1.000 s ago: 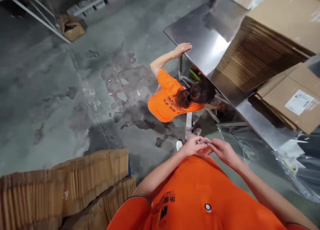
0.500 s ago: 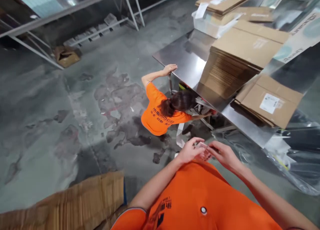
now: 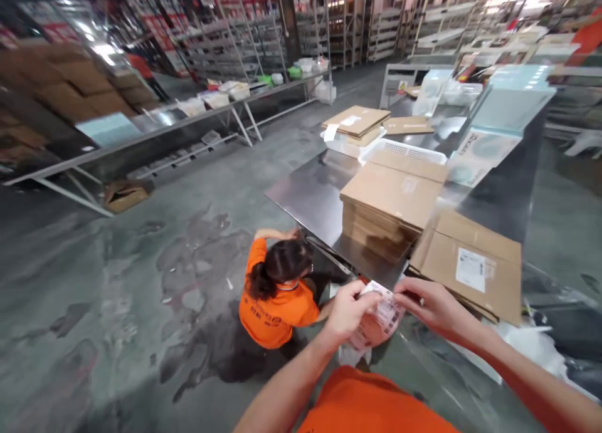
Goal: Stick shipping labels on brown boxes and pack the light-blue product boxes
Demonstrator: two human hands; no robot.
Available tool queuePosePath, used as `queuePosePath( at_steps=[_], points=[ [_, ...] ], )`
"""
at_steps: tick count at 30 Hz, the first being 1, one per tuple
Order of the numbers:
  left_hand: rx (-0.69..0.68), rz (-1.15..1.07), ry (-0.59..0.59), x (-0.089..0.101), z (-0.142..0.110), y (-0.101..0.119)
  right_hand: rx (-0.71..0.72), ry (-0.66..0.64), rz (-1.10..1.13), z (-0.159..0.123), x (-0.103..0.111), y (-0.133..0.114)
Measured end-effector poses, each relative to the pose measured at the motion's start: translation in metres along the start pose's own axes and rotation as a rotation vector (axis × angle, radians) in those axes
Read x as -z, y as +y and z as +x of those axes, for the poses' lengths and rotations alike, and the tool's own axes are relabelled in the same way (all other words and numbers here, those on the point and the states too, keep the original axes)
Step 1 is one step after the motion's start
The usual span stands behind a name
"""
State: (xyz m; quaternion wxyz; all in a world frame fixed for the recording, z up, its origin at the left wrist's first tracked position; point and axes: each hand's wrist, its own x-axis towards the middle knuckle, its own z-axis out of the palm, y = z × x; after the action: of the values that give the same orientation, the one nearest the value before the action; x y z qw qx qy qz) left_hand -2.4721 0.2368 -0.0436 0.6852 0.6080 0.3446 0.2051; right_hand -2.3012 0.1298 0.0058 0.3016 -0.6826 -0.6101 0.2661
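Each grip is closing on a printed label (image 3: 387, 311): the left hand (image 3: 350, 309) is clamping it between thumb and fingers at the sheet's 9 o'clock side, and the right hand (image 3: 431, 306) is apparently pinching it near the 2 o'clock corner. The label is hanging between the 2 hands, out in front of the wearer's orange shirt (image 3: 367, 403), with its barcode (image 3: 391, 324) facing the camera. Something pinkish and rounded (image 3: 372, 338) is showing just below (whether it is backing or a separate piece, I am not able to tell).

Compared with 0.5 s ago, the label's face is turning much more fully into view; there it was showing only as a small reddish patch. That is leaving the print exposed, and the right fingers are seemingly working at the edge rather than covering the sheet.

The camera is also tilting upward, so shelving racks (image 3: 348, 35) are now appearing far off at 12 o'clock from the hands. On the steel bench (image 3: 305, 192), a cardboard stack (image 3: 392, 185) is standing at 12 o'clock and a flattened carton (image 3: 501, 260) is lying at 2 o'clock. An orange-shirted co-worker (image 3: 270, 311) is crouching beside the bench at 9 o'clock.
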Motion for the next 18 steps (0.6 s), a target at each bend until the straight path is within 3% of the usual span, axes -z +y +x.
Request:
queuePosePath(
  at_steps=[3,6,9,12,14,18],
  points=[
    [-0.034,-0.05,-0.006,-0.007,0.036,0.019,0.033,0.127,-0.039,0.043,0.058,0.015],
    [0.014,-0.153,-0.029,-0.005,0.076,0.024,0.012,0.328,-0.119,0.103,0.121,0.041],
    [0.1,-0.246,0.022,0.006,0.119,0.021,-0.042,0.369,-0.172,0.171,0.161,0.074],
    [0.141,-0.275,0.092,0.023,0.152,0.018,-0.098,0.287,-0.264,0.223,0.167,0.105],
    [0.164,-0.259,0.113,0.037,0.162,0.014,-0.17,0.252,-0.375,0.242,0.161,0.119],
    [0.212,-0.2,0.094,0.068,0.141,0.0,-0.305,0.242,-0.568,0.252,0.154,0.125]
  ],
)
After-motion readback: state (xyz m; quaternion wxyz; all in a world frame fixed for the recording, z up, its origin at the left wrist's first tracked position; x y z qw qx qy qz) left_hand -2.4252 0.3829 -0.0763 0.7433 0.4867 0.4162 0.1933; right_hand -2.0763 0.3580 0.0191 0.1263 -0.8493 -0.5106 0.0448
